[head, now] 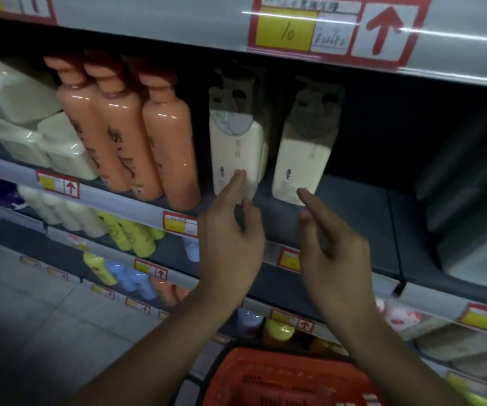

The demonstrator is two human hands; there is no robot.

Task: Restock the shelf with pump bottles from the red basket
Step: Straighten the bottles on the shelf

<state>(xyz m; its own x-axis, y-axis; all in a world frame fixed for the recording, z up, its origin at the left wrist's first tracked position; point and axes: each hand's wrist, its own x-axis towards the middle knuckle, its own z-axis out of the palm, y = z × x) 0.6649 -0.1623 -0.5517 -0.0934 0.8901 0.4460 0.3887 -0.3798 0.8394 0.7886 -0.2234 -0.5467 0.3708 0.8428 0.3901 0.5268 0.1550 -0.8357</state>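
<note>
Pump bottles in cream are standing upright on the grey shelf, a second one just to the right, with a gap between them. The left hand is reaching up, its straight fingers touching the front of the left bottle. The right hand is hovering near the other bottle, fingers extended and holding nothing. Three orange bottles are leaning alongside. The red basket is sitting below the arms.
</note>
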